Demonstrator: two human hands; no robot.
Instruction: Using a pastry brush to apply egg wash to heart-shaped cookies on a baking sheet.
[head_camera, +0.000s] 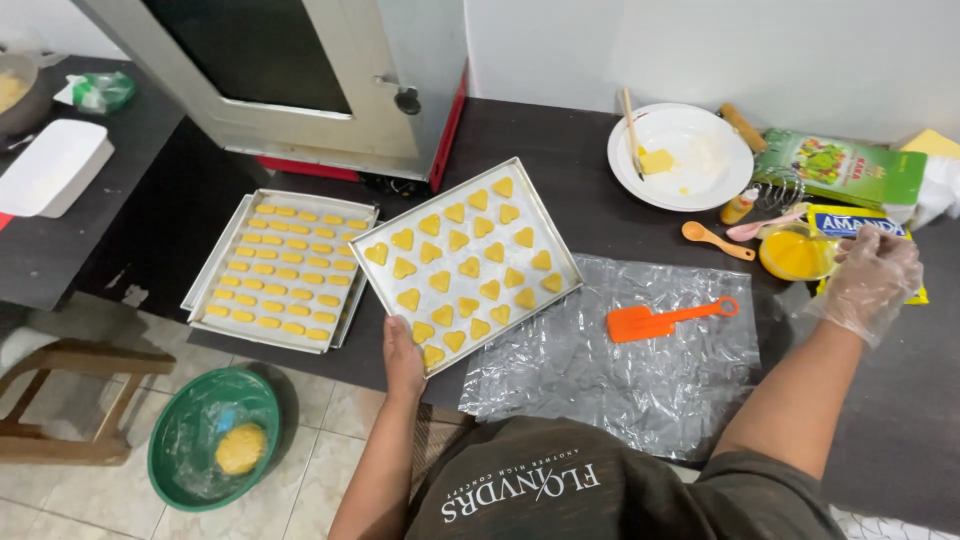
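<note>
At the far right of the dark table lies a flat green carton with a picture of vegetables on its top face. Just in front of it sits a yellow packet with a blue band, partly hidden behind the gloved right hand, which hovers over it.

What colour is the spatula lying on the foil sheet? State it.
The spatula is bright orange, blade and handle alike; the head view shows it clearly.

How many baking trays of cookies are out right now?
2. The tray of heart-shaped cookies is on the dark counter, held by the left hand; the tray of small oblong cookies lies beside it, left.
</note>
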